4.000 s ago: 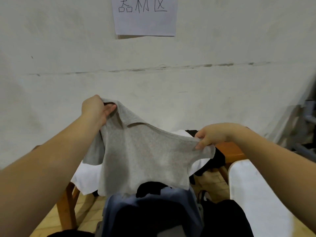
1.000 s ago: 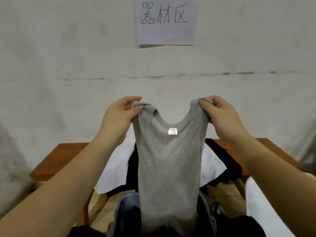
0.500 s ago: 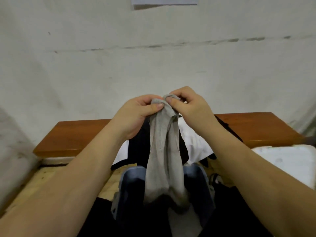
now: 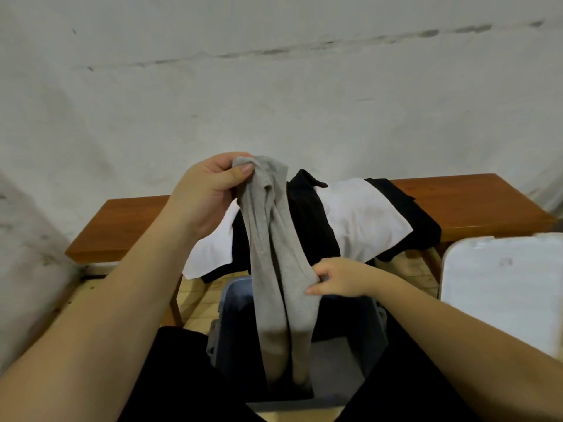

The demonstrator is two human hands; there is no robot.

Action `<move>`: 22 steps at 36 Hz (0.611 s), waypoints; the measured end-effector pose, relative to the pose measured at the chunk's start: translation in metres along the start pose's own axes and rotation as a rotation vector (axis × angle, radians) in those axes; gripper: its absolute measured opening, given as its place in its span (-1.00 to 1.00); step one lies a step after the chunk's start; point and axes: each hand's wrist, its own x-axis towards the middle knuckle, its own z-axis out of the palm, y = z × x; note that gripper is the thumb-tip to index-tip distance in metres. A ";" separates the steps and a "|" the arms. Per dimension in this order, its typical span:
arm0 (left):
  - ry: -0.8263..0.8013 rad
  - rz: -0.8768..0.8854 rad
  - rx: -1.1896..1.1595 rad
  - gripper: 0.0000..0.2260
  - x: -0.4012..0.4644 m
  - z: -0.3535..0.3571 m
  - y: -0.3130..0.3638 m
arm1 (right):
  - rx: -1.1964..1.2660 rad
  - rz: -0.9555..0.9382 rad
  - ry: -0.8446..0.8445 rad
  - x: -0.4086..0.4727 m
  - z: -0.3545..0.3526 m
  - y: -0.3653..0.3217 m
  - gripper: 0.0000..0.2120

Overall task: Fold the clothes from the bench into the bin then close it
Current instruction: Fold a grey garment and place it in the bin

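Shirt (image 4: 275, 260) hangs over bin (image 4: 370, 322), top gripped by left hand (image 4: 207, 193), right hand (image 4: 338, 277) pinching its middle.

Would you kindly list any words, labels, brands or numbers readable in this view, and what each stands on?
None can be read now.
Grey top: no label or print showing.
White lid: a faint smudge, not readable as text.
Wall: only stains and a crack line, no sign in view.

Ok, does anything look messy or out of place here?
Nothing damaged or spilled. The black and white clothes lie in an unfolded heap on the bench, hanging over its front edge. The bin's white lid is off, to the right.
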 end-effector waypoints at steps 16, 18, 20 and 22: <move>0.128 0.005 0.018 -0.87 -0.014 -0.036 -0.002 | 0.086 0.054 0.236 -0.027 -0.001 0.045 -0.64; 0.148 0.002 0.011 -0.88 -0.014 -0.032 -0.001 | 0.135 0.002 0.398 -0.023 0.004 0.045 -0.66; 0.173 0.002 0.010 -0.86 -0.013 -0.028 0.003 | 0.090 -0.004 0.621 -0.017 0.008 0.045 -0.74; 0.209 0.001 0.011 -0.86 -0.013 -0.025 0.007 | -0.123 -0.032 0.825 -0.015 0.006 0.041 -0.75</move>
